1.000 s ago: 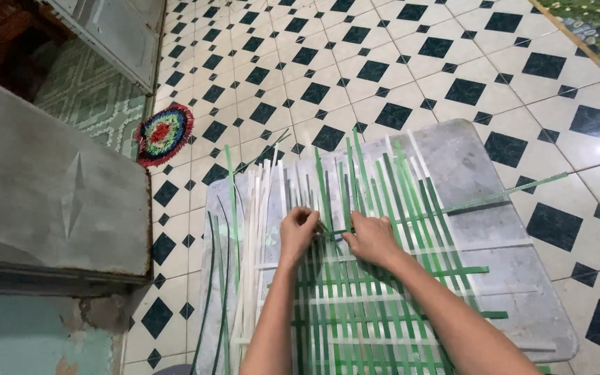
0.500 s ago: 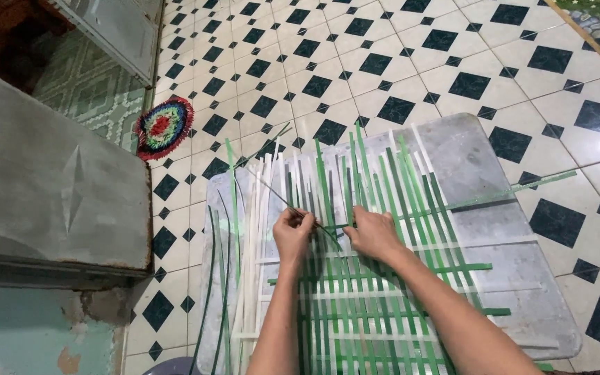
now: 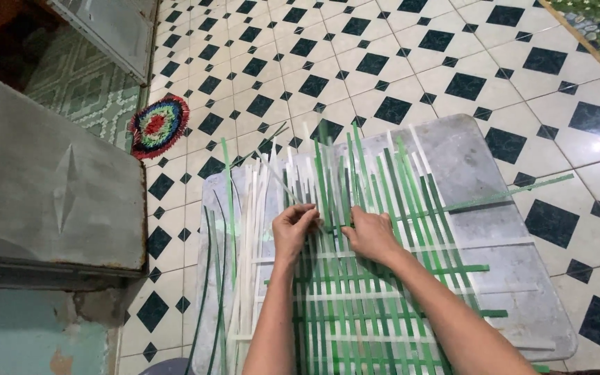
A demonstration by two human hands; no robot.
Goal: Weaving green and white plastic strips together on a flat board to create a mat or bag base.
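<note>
Starting from the left, a grey metal door panel [image 3: 50, 194] fills that edge, and a round multicoloured mat [image 3: 157, 126] lies on the black-and-white tiled floor [image 3: 355, 62] beyond it. Next comes the grey board [image 3: 467, 167] lying flat on the floor, with a loose bundle of white strips [image 3: 248, 243] and a few thin dark green ones running lengthwise along its left side.

My left hand [image 3: 293, 229] sits just right of that bundle, fingers curled and pinched together on a white strip [image 3: 280, 182] that slants up and to the left from my fingertips. Just beside it, my right hand [image 3: 371, 235] lies palm down on the woven mat [image 3: 355, 305] of green and white strips, fingers spread slightly and pressing on the upright strips; it closes around nothing that I can see. The two hands are close together, nearly touching at the fingertips.

The woven part spreads below my hands and forearms, while unwoven green and white ends fan out above them toward the far edge of the board. Farther right, a long green strip [image 3: 515, 194] pokes sideways past the weave and over the board's right edge onto the floor tiles.
</note>
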